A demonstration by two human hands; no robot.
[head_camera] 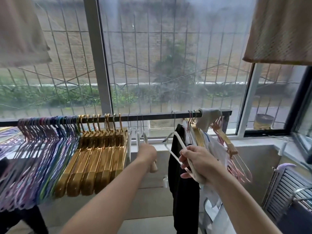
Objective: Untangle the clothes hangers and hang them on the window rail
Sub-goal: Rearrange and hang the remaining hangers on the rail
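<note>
A dark window rail (152, 117) runs across below the window. On its left hang several purple and blue hangers (38, 149), then several gold hangers (99, 157), then a few white hangers (135, 139). My left hand (147, 153) is closed around a pale beige hanger (154, 167) whose hook sits on the rail beside the white ones. My right hand (196, 163) grips another pale hanger (173, 146), hook still over the rail, in front of a black garment (182, 183). Further right hang gold and pink hangers (226, 142).
A grey sock (208, 118) drapes over the rail's right end. White clothing (214, 149) hangs behind my right hand. Beige cloths (280, 29) hang overhead at both upper corners. A slatted rack (287, 191) stands at the right by the side window.
</note>
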